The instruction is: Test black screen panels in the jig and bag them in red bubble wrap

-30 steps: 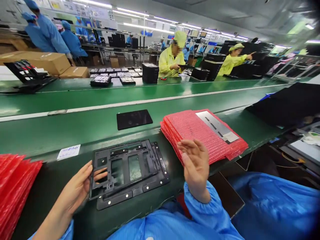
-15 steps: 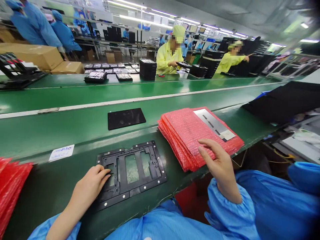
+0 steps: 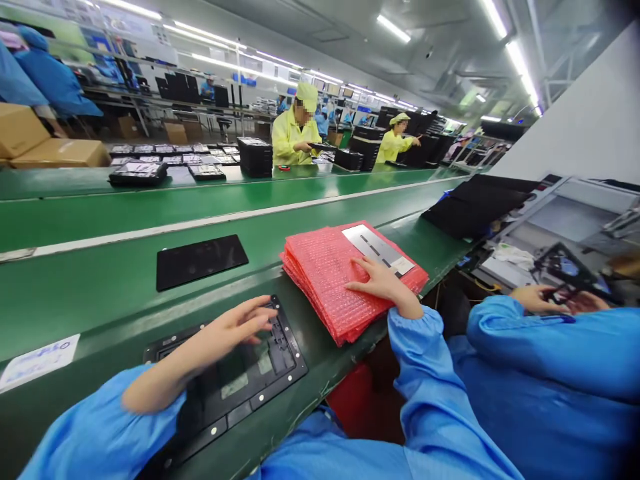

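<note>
My left hand (image 3: 235,330) hovers over the black frame-like fixture (image 3: 240,410), fingers stretched to the right and holding nothing. Forearm and sleeve cover much of the fixture, which has cut-out windows and small round silvery dots along its border. My right hand (image 3: 377,280) lies with fingers apart at the stack of pink bubble-wrap bags (image 3: 320,267), beside a silvery flat panel (image 3: 367,241) on top of the stack. A black tablet-like screen panel (image 3: 200,261) lies flat on the green bench (image 3: 270,233) behind the fixture.
A paper label (image 3: 40,360) lies at the left. Black sheets (image 3: 475,203) lean at the right. Close on my right, a co-worker's hands (image 3: 555,300) hold a dark frame. Across the bench, people in yellow work by black stacked trays (image 3: 255,157); cardboard boxes (image 3: 60,153) stand far left.
My view has turned right. My left hand has risen from the fixture's left part and reached rightward across it. My right hand has moved in over the pink bags.
</note>
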Available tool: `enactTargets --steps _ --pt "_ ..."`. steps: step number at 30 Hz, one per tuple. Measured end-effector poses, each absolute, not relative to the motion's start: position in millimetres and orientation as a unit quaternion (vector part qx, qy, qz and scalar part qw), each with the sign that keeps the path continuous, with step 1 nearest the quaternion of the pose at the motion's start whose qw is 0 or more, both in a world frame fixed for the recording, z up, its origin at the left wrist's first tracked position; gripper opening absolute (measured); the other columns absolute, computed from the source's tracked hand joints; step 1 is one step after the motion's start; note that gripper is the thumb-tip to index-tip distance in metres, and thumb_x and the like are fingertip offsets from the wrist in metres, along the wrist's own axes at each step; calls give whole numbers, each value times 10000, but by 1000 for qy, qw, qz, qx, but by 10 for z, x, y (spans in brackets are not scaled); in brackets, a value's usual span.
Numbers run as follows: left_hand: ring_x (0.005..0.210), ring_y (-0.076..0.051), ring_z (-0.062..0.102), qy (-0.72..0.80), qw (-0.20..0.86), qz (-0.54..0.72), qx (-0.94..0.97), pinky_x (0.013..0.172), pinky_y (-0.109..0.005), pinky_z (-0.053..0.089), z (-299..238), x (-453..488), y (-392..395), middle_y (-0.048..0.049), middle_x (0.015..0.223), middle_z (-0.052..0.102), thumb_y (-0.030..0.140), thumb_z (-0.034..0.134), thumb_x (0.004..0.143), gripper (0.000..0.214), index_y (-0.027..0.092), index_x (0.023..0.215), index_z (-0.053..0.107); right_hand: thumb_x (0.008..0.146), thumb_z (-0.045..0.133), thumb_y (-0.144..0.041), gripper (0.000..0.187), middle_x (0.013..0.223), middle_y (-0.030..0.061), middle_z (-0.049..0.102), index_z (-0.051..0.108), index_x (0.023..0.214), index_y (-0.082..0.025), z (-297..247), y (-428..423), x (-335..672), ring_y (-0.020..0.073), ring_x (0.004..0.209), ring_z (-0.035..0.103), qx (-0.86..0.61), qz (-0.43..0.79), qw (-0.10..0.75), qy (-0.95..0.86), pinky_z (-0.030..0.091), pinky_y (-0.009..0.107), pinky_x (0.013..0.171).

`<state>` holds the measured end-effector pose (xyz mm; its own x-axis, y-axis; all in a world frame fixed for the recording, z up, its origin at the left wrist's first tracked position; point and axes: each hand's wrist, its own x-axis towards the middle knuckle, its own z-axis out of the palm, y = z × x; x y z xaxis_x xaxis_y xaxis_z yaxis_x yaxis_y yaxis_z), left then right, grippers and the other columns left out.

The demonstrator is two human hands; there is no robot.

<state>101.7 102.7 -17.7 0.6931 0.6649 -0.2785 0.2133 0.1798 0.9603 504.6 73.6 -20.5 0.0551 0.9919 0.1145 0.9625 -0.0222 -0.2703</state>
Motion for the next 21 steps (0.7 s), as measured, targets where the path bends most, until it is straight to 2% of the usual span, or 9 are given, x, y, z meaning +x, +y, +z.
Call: enactTargets --steps 2,5,9,13,16,19,21 --pt "1173 -271 614 344 753 195 526 879 -367 538 -246 1438 1165 -166 1434 533 509 628 864 629 200 1390 476 709 705 -686 845 1312 177 576 557 1375 -188 -181 784 5047 357 1219 557 -703 47 149 -694 409 465 1057" --pt "1188 -270 607 266 834 251 413 869 -346 541 -437 2012 1313 -174 1443 527 412 663 864 445 163 1229 610 656 775 -646 823 1254 165 597 603 1325 -198 -163 851 5028 356 1183 562 -696 36 159 -699 404 480 1046" --pt "1215 -252 600 240 838 308 380 963 -363 516 -562 2452 1286 -143 1381 593 391 558 925 371 149 1201 610 617 814 -628 816 1224 151 596 622 1297 -219 -174 874 4850 345 1169 553 -682 32 180 -708 401 490 1041" --pt "1205 -287 607 254 834 330 362 924 -402 533 -473 2341 1159 -93 1324 642 340 554 923 344 140 1200 595 629 812 -619 794 1280 147 581 618 1290 -226 -192 788 4558 333 1227 520 -652 58 215 -725 393 482 1060" --pt "1167 -307 631 281 829 338 347 888 -398 555 -347 1986 1096 -85 1236 696 304 607 891 320 130 1159 616 726 772 -537 663 1319 137 586 605 1289 -230 -209 662 4338 315 1254 514 -621 158 328 -695 361 506 1090" --pt "1136 -329 650 318 816 355 326 895 -403 579 -213 1553 979 -91 1187 722 291 696 826 370 143 1158 627 750 760 -426 685 1390 95 560 515 1370 -267 -246 500 4064 262 1269 527 -540 344 506 -578 387 467 1087" --pt "1125 -347 654 347 804 374 305 895 -420 594 -131 1286 837 -78 1166 733 303 777 746 496 174 1199 620 732 758 -361 695 1347 72 601 506 1373 -267 -282 391 3823 245 1217 578 -444 493 575 -479 443 436 1039"
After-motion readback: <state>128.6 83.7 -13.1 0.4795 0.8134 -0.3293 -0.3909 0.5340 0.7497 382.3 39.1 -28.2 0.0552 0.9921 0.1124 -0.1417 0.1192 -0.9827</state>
